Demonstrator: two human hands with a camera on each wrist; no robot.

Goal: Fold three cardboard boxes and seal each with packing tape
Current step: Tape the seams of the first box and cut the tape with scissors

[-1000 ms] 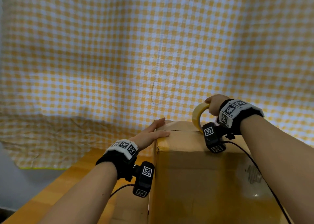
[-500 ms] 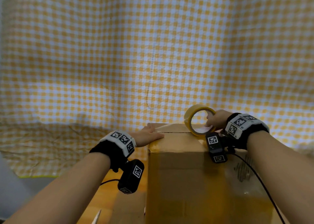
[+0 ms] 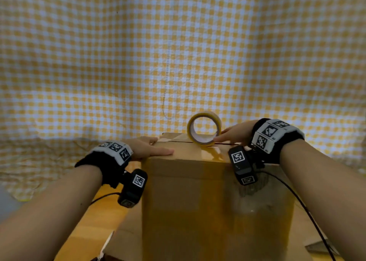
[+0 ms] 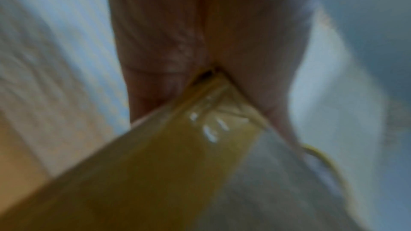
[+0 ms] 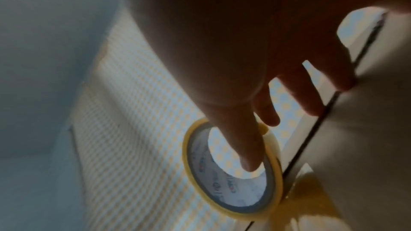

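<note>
Evidently the tape roll [image 3: 204,129] is stood on edge atop the cardboard box [image 3: 198,191], pinched by the right hand [image 3: 235,133], thumb inside its core, so that a tape strip [image 3: 213,153] can be drawn across the flap seam [image 3: 227,143]. The flaps are pressed flat by the left hand [image 3: 147,148], fingers straight. The box is carried by a wooden tabletop [image 3: 103,207], backed by yellow checked cloth [image 3: 178,53].

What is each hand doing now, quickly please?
Left hand: open, pressing flat on the box top.
Right hand: holding the tape roll, thumb through its hole.
</note>
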